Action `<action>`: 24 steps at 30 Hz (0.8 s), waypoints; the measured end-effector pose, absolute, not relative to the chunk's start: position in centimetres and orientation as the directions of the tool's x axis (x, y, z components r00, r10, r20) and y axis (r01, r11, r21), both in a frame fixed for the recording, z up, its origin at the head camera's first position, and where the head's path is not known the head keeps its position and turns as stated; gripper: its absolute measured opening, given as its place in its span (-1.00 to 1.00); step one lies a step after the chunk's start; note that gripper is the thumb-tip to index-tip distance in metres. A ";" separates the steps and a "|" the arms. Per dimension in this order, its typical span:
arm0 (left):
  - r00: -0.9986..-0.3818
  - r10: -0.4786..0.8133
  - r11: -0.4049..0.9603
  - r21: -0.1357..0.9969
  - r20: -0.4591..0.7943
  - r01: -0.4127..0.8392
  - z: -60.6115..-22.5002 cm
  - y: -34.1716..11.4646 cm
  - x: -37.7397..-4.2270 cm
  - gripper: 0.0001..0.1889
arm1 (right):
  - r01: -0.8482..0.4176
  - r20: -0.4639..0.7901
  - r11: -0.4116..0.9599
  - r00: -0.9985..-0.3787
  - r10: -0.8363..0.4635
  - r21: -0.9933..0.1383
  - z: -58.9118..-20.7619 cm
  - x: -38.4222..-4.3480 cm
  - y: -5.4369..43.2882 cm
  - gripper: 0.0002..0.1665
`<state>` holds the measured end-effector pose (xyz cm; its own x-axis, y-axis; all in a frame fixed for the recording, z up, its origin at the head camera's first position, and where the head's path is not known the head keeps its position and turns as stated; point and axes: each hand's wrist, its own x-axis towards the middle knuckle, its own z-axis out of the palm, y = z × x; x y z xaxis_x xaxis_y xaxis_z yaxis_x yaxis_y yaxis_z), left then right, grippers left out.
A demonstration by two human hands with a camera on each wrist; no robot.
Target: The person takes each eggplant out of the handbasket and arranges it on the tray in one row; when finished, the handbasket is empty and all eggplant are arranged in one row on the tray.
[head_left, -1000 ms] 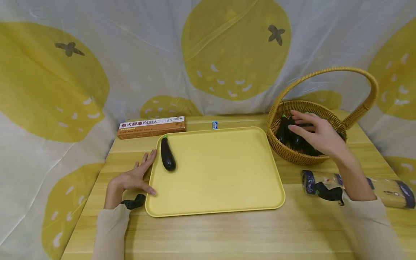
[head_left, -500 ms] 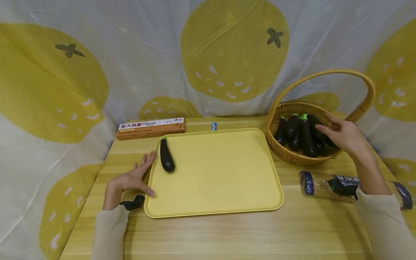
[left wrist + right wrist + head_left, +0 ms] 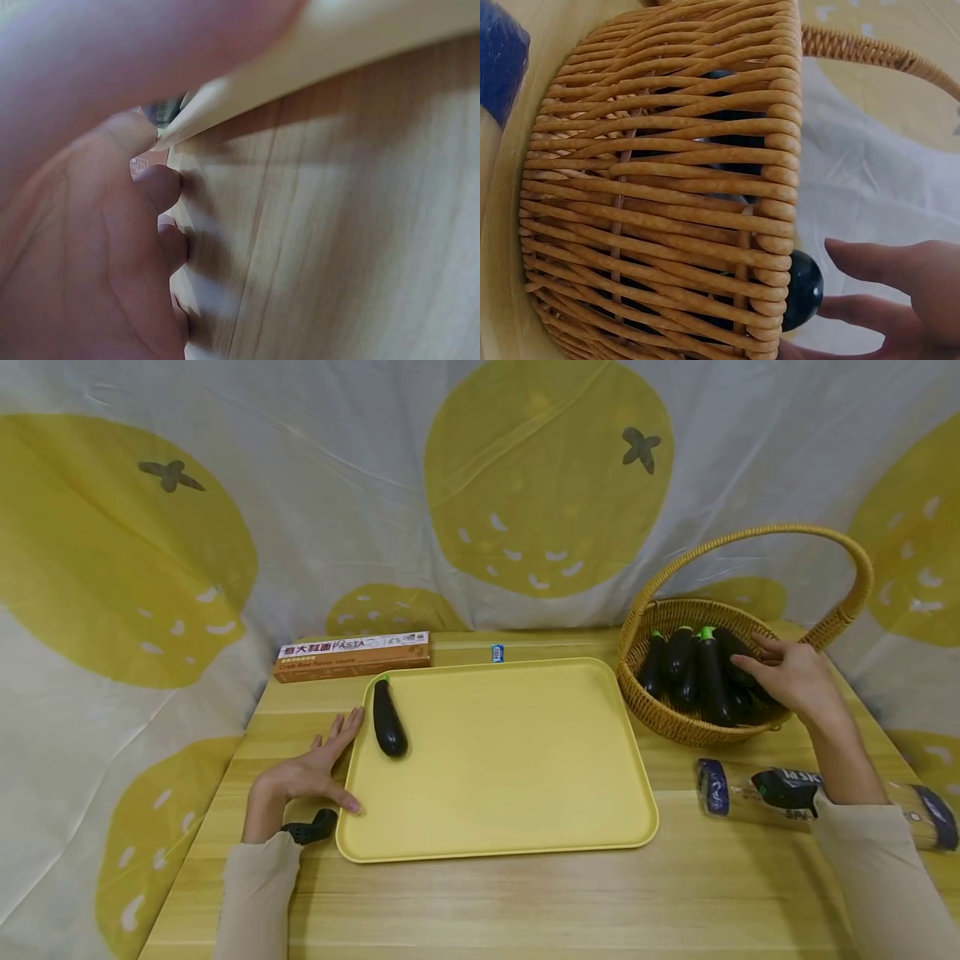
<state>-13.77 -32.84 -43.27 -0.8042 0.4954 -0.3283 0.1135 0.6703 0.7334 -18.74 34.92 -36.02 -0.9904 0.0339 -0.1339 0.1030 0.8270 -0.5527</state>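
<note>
My left hand (image 3: 303,777) rests at the left edge of the yellow tray (image 3: 502,760), fingers spread, the thumb over its rim. In the left wrist view, the left fingertips (image 3: 159,187) touch the wooden table beside the tray. One eggplant (image 3: 388,720) lies on the tray's left side. At the right, a wicker basket (image 3: 675,724) holds several eggplants (image 3: 715,681). My right hand (image 3: 798,677) reaches over the basket's right side, thumb and fingers apart around an eggplant (image 3: 802,291) whose rounded end shows above the rim. Basket and hand hide part of that eggplant.
A pasta box (image 3: 352,656) lies behind the tray at the left. A small blue packet (image 3: 497,653) sits behind the tray. A packet of spaghetti (image 3: 750,789) lies in front of the basket, under my right forearm. The basket's tall handle (image 3: 780,531) arches over it.
My right hand has moved from above the middle of the basket to its right side, uncovering the eggplants. My left hand has stayed at the tray's edge.
</note>
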 end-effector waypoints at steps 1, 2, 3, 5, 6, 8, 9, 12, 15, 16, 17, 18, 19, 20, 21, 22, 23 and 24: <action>-0.804 0.495 0.671 0.733 -0.330 0.112 -43.3 -32.8 -13.8 0.59 | 0.106 -0.139 0.831 -0.990 0.034 -0.547 -36.1 -18.8 34.9 -0.10; -0.804 0.494 0.670 0.734 -0.331 0.110 -43.3 -32.8 -13.8 0.59 | 0.110 -0.151 0.833 -0.988 0.032 -0.543 -36.1 -18.8 35.0 -0.09; -0.803 0.495 0.670 0.734 -0.332 0.110 -43.3 -32.8 -13.8 0.59 | 0.116 -0.167 0.833 -0.986 0.028 -0.540 -36.2 -18.8 35.0 -0.08; -0.801 0.499 0.667 0.737 -0.330 0.112 -43.3 -32.7 -13.8 0.59 | 0.129 -0.201 0.830 -0.979 0.021 -0.542 -36.4 -18.8 35.0 -0.06; -0.800 0.502 0.666 0.737 -0.327 0.116 -43.4 -32.7 -13.8 0.58 | 0.135 -0.214 0.830 -0.977 0.019 -0.541 -36.5 -18.7 35.1 -0.05; -0.799 0.507 0.662 0.740 -0.323 0.121 -43.4 -32.7 -13.8 0.58 | 0.146 -0.233 0.827 -0.972 0.019 -0.543 -36.7 -18.7 35.1 -0.04; -0.799 0.508 0.661 0.740 -0.321 0.123 -43.5 -32.7 -13.8 0.58 | 0.150 -0.233 0.825 -0.972 0.023 -0.545 -36.8 -18.7 35.1 -0.05; -0.801 0.510 0.657 0.743 -0.313 0.128 -43.6 -32.7 -13.8 0.58 | 0.157 -0.225 0.819 -0.974 0.035 -0.552 -36.9 -18.6 35.1 -0.05; -0.802 0.509 0.655 0.745 -0.312 0.125 -43.6 -32.8 -13.8 0.58 | 0.178 -0.230 0.797 -0.972 0.050 -0.578 -36.9 -18.6 35.1 -0.04; -0.803 0.508 0.654 0.746 -0.311 0.125 -43.6 -32.8 -13.7 0.58 | 0.181 -0.230 0.791 -0.972 0.053 -0.584 -36.9 -18.5 35.1 -0.04; -0.804 0.507 0.653 0.747 -0.311 0.123 -43.5 -32.7 -13.7 0.58 | 0.186 -0.231 0.785 -0.971 0.057 -0.591 -36.9 -18.5 35.1 -0.03; -0.805 0.505 0.653 0.748 -0.312 0.120 -43.5 -32.8 -13.7 0.58 | 0.189 -0.230 0.778 -0.971 0.058 -0.599 -36.8 -18.4 35.1 -0.03; -0.806 0.502 0.656 0.746 -0.314 0.118 -43.5 -32.7 -13.7 0.59 | 0.191 -0.231 0.769 -0.971 0.058 -0.610 -36.8 -18.3 35.1 -0.04; -0.807 0.499 0.657 0.745 -0.315 0.115 -43.5 -32.8 -13.7 0.59 | 0.191 -0.229 0.762 -0.972 0.058 -0.619 -36.7 -18.2 35.1 -0.04; -0.808 0.497 0.659 0.743 -0.316 0.115 -43.4 -32.8 -13.7 0.59 | 0.191 -0.228 0.755 -0.972 0.057 -0.628 -36.7 -18.1 35.1 -0.04; -0.808 0.496 0.660 0.743 -0.318 0.113 -43.4 -32.8 -13.7 0.59 | 0.192 -0.232 0.745 -0.971 0.051 -0.638 -36.6 -18.0 35.1 -0.04; -0.808 0.496 0.660 0.743 -0.318 0.112 -43.4 -32.8 -13.7 0.59 | 0.193 -0.234 0.735 -0.971 0.048 -0.650 -36.5 -17.8 35.2 -0.04; -0.808 0.496 0.661 0.742 -0.319 0.113 -43.4 -32.8 -13.7 0.59 | 0.196 -0.236 0.724 -0.971 0.046 -0.661 -36.4 -17.7 35.2 -0.04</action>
<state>-13.70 -32.79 -43.45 -0.8078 0.4957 -0.3188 0.1127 0.6608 0.7420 -17.67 35.21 -36.45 -0.9706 0.0465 -0.2362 0.1956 0.7244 -0.6611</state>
